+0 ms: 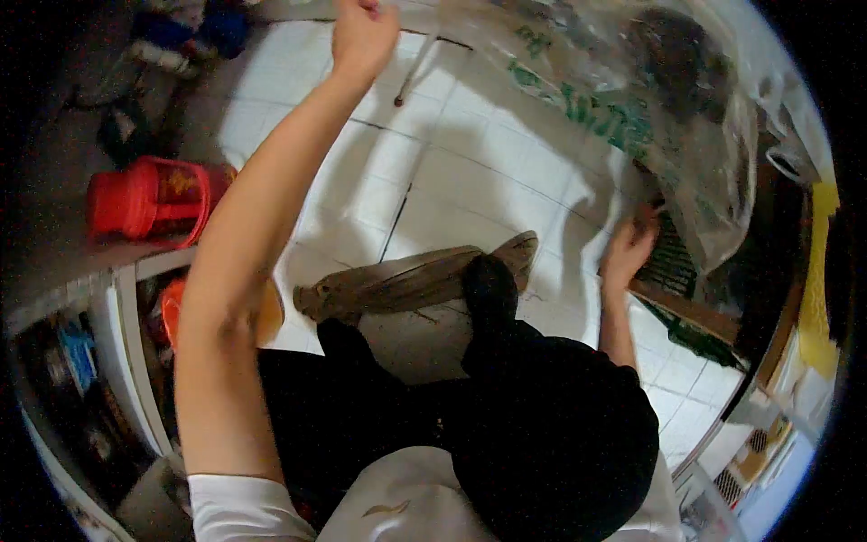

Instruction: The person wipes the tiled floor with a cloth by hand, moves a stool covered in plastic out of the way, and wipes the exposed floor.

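Note:
My left hand [364, 43] is stretched far forward at the top edge of the head view, its fingers curled together. Whether anything is between them I cannot make out. A thin dark-tipped stick [414, 72] shows just right of it on the white tiled floor [452, 144]. My right hand [630, 248], slightly blurred, is low on the right with its fingers apart. It is beside a dark slatted crate [673, 248], and whether it touches the crate is unclear. A large clear plastic bag [623, 81] with green print hangs over the crate.
A flattened brown piece, perhaps cardboard [397, 282], lies on the floor before my dark-clothed knees. A red container [158, 200] with a handle stands at left, above a shelf [140, 361]. A yellow strip [820, 280] edges the right side.

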A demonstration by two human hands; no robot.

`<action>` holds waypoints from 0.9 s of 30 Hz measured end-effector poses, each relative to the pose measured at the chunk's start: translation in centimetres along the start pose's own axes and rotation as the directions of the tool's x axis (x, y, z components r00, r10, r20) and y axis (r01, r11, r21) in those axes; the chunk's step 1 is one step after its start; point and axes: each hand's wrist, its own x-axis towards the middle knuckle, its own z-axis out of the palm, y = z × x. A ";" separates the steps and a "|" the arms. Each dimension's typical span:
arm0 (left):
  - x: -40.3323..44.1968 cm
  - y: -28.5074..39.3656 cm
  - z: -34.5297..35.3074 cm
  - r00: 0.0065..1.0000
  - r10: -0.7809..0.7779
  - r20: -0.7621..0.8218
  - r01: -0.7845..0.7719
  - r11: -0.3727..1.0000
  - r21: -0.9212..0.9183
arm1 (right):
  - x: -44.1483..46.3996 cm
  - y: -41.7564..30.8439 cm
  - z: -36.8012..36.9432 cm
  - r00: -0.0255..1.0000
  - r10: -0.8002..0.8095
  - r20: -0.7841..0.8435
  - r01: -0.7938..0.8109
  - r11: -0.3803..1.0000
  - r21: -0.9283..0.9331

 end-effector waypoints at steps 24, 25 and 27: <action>-29.2 -14.9 -3.8 0.668 -0.489 0.561 0.047 0.780 0.624 | -2.5 -15.1 9.2 0.397 -0.202 0.895 0.045 0.979 0.201; -28.4 -13.5 -4.8 0.680 -0.457 0.573 0.022 0.794 0.608 | -2.9 -15.4 9.9 0.447 -0.297 0.844 0.029 0.947 0.318; -27.7 -10.4 -6.4 0.655 -0.472 0.590 0.043 0.803 0.595 | -2.6 -16.8 10.6 0.417 -0.227 0.880 -0.046 0.962 0.270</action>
